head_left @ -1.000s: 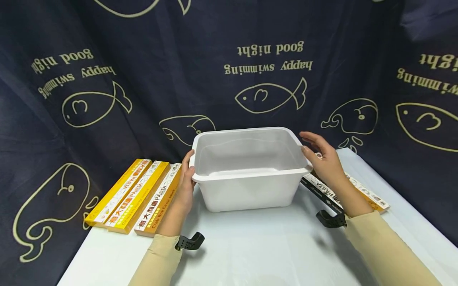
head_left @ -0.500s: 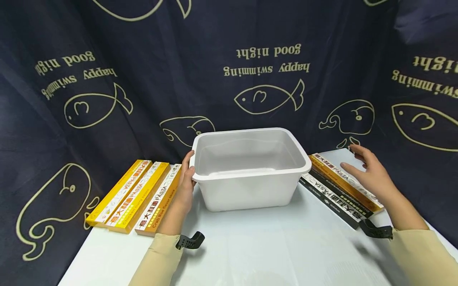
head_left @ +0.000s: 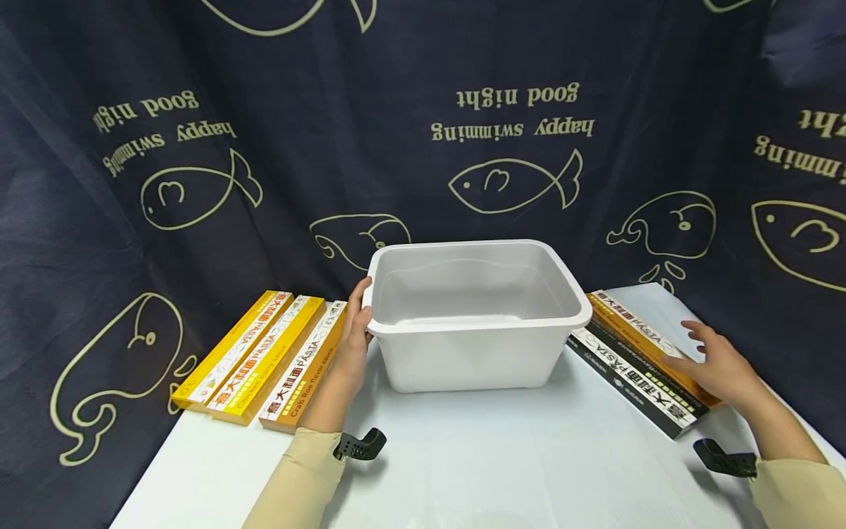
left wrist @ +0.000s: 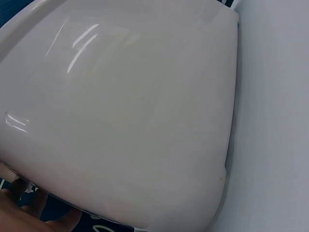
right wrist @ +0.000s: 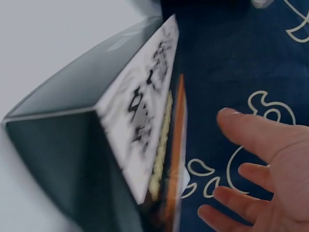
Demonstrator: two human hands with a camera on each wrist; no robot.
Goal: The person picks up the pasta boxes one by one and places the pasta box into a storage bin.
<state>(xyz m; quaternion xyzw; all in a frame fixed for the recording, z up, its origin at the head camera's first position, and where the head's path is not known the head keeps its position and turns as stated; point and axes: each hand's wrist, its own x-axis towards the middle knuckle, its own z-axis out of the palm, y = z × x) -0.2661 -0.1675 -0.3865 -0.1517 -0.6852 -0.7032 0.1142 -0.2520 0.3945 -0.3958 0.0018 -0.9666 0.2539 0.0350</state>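
Note:
A white plastic bin stands upright on the table, its inside bare. My left hand grips the bin's left rim, thumb at the front corner; in the left wrist view, its fingers show at the lower left beside the bin wall. Over the right-hand pasta boxes hovers my right hand, fingers spread and loosely bent, holding nothing. Nearest are an orange pasta box and a black pasta box. The right wrist view has the black box's end apart from my right hand.
Left of the bin lie a yellow pasta box, a chicken curry pasta box and a crab roe pasta box. A dark blue curtain with fish drawings hangs behind the white table.
My right hand has left the bin's right rim and moved right and nearer, beside the near end of the boxes. My left hand stays on the rim; the head view has shifted slightly.

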